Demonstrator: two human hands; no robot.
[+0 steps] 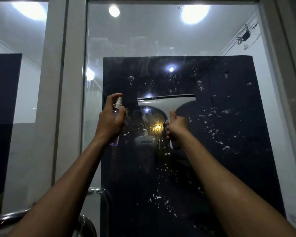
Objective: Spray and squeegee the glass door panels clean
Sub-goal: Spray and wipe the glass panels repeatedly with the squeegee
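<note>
Right-hand fingers [167, 129] curl round the handle of the white plastic squeegee with the dark rubber blade [167, 101]; thumb lies straight up the neck, probably to steady the tool. Right hand [175, 124] sits below the head, so the blade leads. Blade lies level, looks pressed to the glass; actual contact cannot be confirmed. It sits mid-height on the panel, roughly centred between the side frames.

Left-hand fingers [109, 101]: index raised and hooked over the white nozzle, clear of it or only just touching, cannot tell which. Remaining fingers and thumb wrap the body of the small clear plastic spray bottle [117, 106]. Left hand [109, 122] keeps it upright, nozzle toward the pane, close to the squeegee's left end. Judgement: parked ready for a respray while the right hand works.

The framed glass door panel [212, 40] carries scattered droplets [212, 113] above, right of and below the blade, and runs down the middle toward the bottom edge. Judgement: spraying done here, squeegeeing barely begun; much wet glass remains.

The dark rectangular sheet [229, 151] behind the glass makes the drops easy to read. The pale metal door frame [58, 82] stands left; the chrome tubular door handle [99, 194] sits near the bottom-left corner, under the left forearm.
</note>
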